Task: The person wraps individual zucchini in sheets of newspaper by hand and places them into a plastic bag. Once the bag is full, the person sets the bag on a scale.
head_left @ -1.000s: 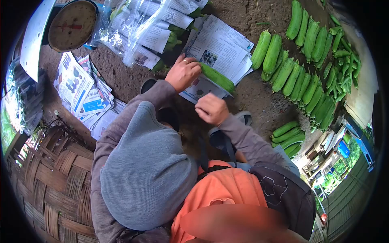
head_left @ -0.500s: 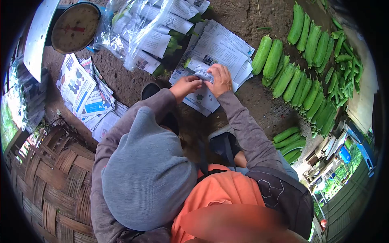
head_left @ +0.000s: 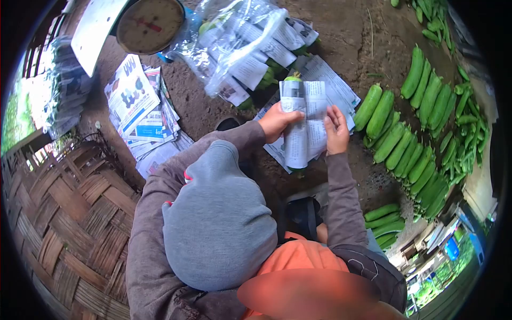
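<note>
A green cucumber rolled in newspaper (head_left: 295, 128) is held up in front of me, its stem end showing at the top and a bit of green at the bottom. My left hand (head_left: 278, 122) is closed round the roll from its left side, thumb across the paper. A loose flap of the newspaper sheet (head_left: 316, 114) stands out to the right, and my right hand (head_left: 337, 132) has its fingers closed at that edge. Beneath lies a stack of newspaper sheets (head_left: 336, 88) on the ground.
Several wrapped cucumbers lie in a clear plastic bag (head_left: 234, 66) beyond. A dial scale (head_left: 150, 25) stands at back left, above a newspaper pile (head_left: 141, 114). Rows of bare cucumbers (head_left: 405, 152) cover the right. A woven bamboo panel (head_left: 69, 234) is at left.
The wrapped cucumber has been lifted off the paper stack and turned upright in view. My right hand has moved right, from the roll to the flap. The view has shifted.
</note>
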Motion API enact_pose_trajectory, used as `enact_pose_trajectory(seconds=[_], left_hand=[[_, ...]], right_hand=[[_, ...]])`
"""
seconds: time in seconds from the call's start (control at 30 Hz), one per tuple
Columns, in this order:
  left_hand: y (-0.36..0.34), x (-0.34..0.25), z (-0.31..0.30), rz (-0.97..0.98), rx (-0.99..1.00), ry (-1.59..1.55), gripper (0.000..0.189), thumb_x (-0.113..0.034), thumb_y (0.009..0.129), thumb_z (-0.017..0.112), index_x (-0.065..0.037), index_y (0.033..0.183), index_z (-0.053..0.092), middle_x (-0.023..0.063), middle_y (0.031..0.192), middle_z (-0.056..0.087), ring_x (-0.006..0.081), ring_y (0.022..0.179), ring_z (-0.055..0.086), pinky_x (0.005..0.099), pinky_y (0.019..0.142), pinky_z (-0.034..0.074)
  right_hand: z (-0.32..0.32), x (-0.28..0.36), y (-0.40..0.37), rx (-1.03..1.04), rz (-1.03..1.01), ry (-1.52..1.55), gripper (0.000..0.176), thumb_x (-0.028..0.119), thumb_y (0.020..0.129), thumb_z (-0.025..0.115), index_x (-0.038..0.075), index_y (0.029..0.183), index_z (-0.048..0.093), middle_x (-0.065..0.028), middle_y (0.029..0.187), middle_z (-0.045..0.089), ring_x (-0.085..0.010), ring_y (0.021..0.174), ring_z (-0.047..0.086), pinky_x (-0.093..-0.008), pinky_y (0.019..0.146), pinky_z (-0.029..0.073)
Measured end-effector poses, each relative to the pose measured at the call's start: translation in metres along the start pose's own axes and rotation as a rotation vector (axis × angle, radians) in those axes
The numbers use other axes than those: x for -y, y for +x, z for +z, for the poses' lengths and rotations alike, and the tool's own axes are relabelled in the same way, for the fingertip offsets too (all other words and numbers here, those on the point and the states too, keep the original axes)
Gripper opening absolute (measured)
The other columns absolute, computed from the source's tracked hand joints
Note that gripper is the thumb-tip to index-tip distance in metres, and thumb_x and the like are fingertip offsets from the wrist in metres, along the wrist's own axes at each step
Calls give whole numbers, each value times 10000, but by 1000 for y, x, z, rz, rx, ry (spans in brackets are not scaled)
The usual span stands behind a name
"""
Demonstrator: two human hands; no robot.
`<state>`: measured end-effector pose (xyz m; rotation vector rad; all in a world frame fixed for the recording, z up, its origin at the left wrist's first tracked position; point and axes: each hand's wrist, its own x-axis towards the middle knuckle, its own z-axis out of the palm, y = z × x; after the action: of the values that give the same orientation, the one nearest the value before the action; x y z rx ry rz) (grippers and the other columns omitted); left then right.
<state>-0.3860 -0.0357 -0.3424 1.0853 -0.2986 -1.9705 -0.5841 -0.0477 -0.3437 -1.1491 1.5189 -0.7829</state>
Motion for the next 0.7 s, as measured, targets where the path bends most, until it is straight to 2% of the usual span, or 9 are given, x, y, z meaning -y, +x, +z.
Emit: enact_pose_trajectory(seconds=[0.07, 0.17, 0.2, 0.3, 0.37, 0.43, 0.5, 0.57, 0.7], left_hand=[[-2, -19, 19, 150, -113, 32, 272, -179, 848, 642, -37, 1050, 528, 55, 918, 596, 144, 877, 578, 345, 792, 487], [-5, -39, 27, 167, -267, -10, 329, -196, 883, 634, -19, 1126, 501, 88, 1107, 561, 169, 1018, 545, 353, 899, 441], [-11, -48, 25, 147, -184, -42, 445, -232, 871, 658, 20, 1191, 481, 150, 1185, 521, 214, 1113, 505, 377, 967, 398], [-20, -85, 0, 688, -56, 957, 595, -241, 811, 702, 0, 1292, 446, 199, 1197, 509, 283, 1153, 491, 403, 1001, 378], [-39, -132, -4, 1009, -463, 1758, 681, -207, 740, 717, -51, 1342, 440, 220, 1200, 513, 334, 1162, 493, 419, 981, 394], [-17, -144, -46, 853, -621, 1823, 624, -159, 701, 699, -86, 1287, 499, 201, 1142, 565, 339, 1039, 565, 423, 891, 454], [3, -157, -74, 543, -579, 1792, 549, -123, 697, 671, -65, 1226, 533, 187, 1053, 611, 319, 881, 614, 410, 786, 498], [10, -159, -82, 841, -529, 1573, 470, -46, 707, 621, -64, 1171, 551, 184, 990, 623, 325, 806, 613, 400, 731, 505], [-2, -155, -52, 853, -360, 1400, 446, -6, 717, 600, -59, 1157, 548, 195, 1020, 607, 355, 897, 605, 411, 785, 487]], right_hand=[[2, 12, 1, 250, 197, 275, 578, 159, 773, 738, 22, 1289, 515, -149, 1330, 508, -268, 1189, 508, -377, 977, 405], [32, 70, -14, 278, -504, -431, 728, 186, 696, 812, -12, 1308, 472, -157, 1259, 539, -266, 1161, 521, -369, 958, 420], [39, 79, -15, 169, -553, -496, 746, 212, 683, 827, -24, 1298, 478, -155, 1217, 554, -249, 1134, 535, -356, 952, 428], [30, 62, 9, 200, -312, -182, 710, 179, 672, 821, -28, 1273, 505, -169, 1182, 556, -262, 1110, 546, -357, 964, 427], [25, 61, 29, 307, -348, -233, 669, 119, 668, 777, -33, 1263, 510, -193, 1166, 596, -266, 1071, 591, -355, 925, 460], [30, 75, 41, 377, -341, -301, 643, 94, 666, 751, -35, 1252, 520, -199, 1143, 621, -265, 1040, 619, -355, 894, 482], [51, 70, 58, 415, -333, -254, 615, 161, 671, 737, -7, 1233, 554, -210, 1133, 633, -278, 1008, 646, -347, 870, 498], [73, 78, 81, 474, -357, -354, 607, 196, 675, 731, 12, 1231, 568, -214, 1151, 623, -291, 1000, 648, -352, 879, 496], [144, 116, 113, 443, -582, -686, 450, 207, 661, 756, 23, 1054, 637, -176, 954, 647, -332, 878, 638, -425, 796, 506]])
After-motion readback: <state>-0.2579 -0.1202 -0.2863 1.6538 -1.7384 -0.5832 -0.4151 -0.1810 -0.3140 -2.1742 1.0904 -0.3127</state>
